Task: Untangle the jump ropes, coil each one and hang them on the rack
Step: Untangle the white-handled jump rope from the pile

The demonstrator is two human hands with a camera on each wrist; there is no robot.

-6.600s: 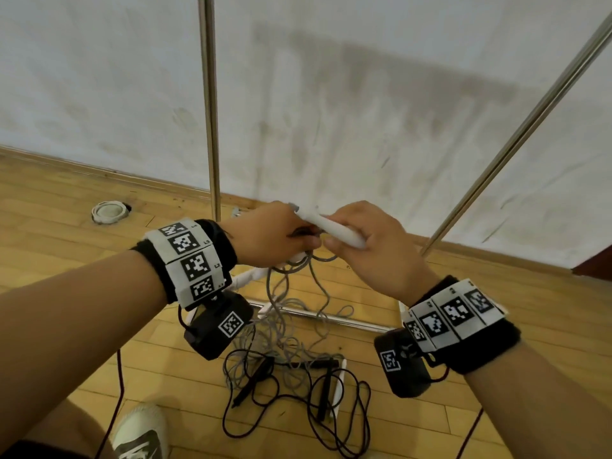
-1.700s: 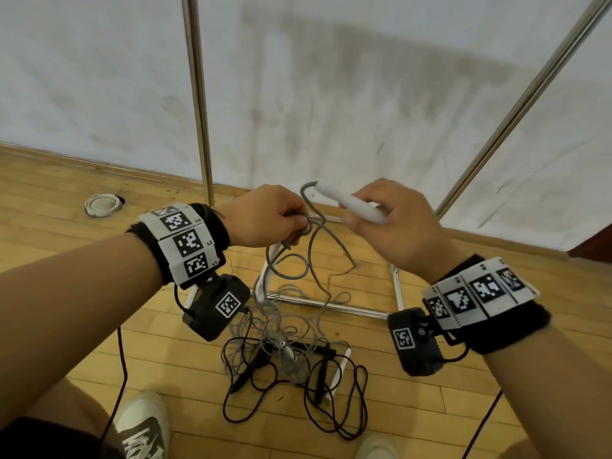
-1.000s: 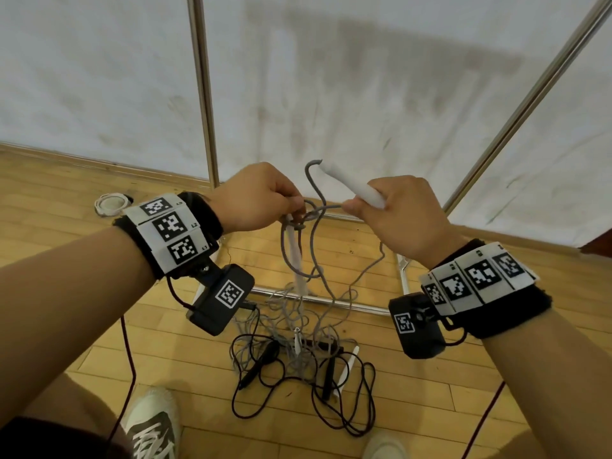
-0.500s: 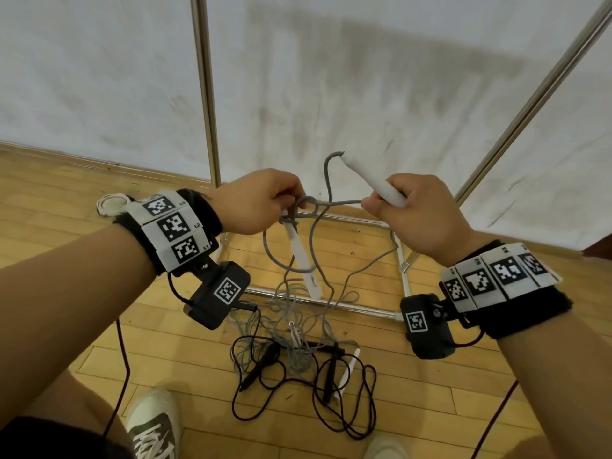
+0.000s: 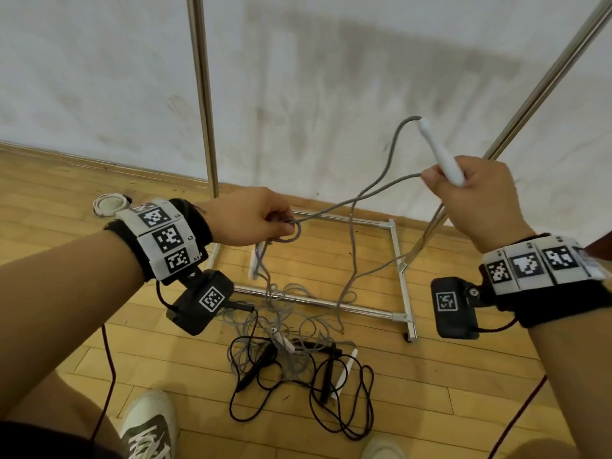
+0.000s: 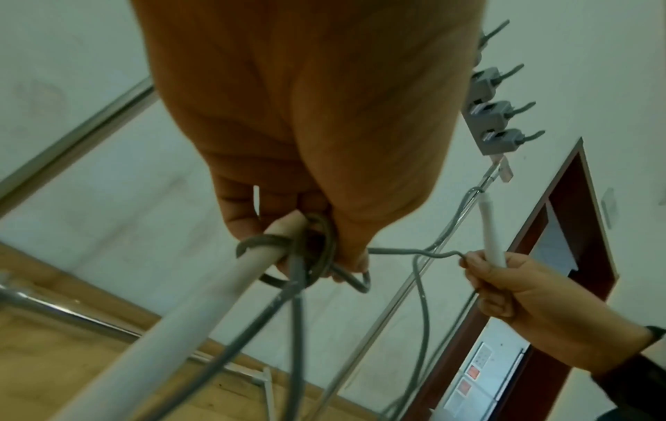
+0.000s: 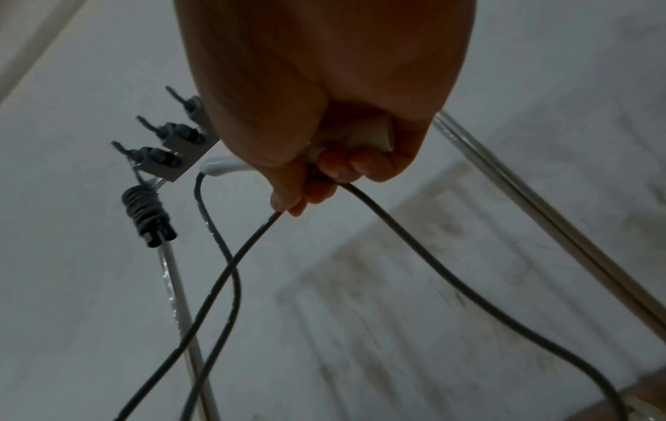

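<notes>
- Our right hand point(image 5: 477, 193) grips a white handle point(image 5: 440, 154) and pinches the grey rope point(image 5: 361, 197).
- Our left hand point(image 5: 251, 217) clamps the rope's knot and a second white handle point(image 6: 202, 302).
- More ropes point(image 5: 298, 352), grey and black, lie tangled on the floor beside the rack point(image 5: 400, 276).
</notes>
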